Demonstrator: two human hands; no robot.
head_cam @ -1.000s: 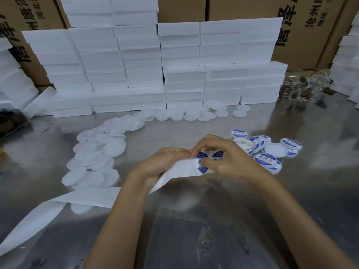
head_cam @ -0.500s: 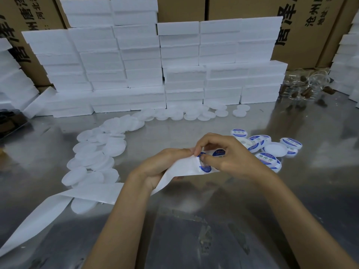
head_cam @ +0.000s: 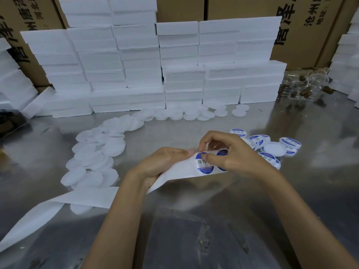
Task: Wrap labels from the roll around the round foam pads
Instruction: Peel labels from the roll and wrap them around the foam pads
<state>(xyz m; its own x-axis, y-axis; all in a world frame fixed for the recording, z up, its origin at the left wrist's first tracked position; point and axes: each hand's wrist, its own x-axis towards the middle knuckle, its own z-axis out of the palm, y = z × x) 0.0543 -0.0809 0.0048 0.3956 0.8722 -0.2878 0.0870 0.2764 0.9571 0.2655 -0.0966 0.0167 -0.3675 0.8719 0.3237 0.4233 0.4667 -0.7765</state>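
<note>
Head view
Left hand: the left hand (head_cam: 165,162) sits just left of centre, fingers curled round the strip (head_cam: 180,171), its thumb tip pressed on the strip's top edge beside the label.
Right hand: the right hand (head_cam: 231,154) is at 3 o'clock from the left one, almost touching it; thumb and forefinger pinch the upper edge of the label (head_cam: 204,165), the other fingers curled above it.
Label: round, blue and white with printed characters, lying on the strip between the two hands; whether its edge has lifted off cannot be told.
Second label: another blue label (head_cam: 221,162) shows on the strip at 3 o'clock from the first, mostly hidden under the right hand.
Strip: white backing paper running from the hands toward 8 o'clock, across the table (head_cam: 194,239) to the lower left edge of the frame; the roll itself is out of sight.
Bare pads: plain white foam pads (head_cam: 97,152) lie overlapping in a curved trail at 9 to 11 o'clock from the hands, with more in a row at 12 o'clock along the foot of the blocks.
Labelled pads: a loose cluster of labelled pads (head_cam: 272,150) lies at 2 to 3 o'clock, just beyond the right hand.
Blocks: white foam blocks (head_cam: 155,65) are stacked in a wall at 12 o'clock, cartons (head_cam: 301,26) with printed characters behind them.
Table: shiny metal, reflecting the stacks.
</note>
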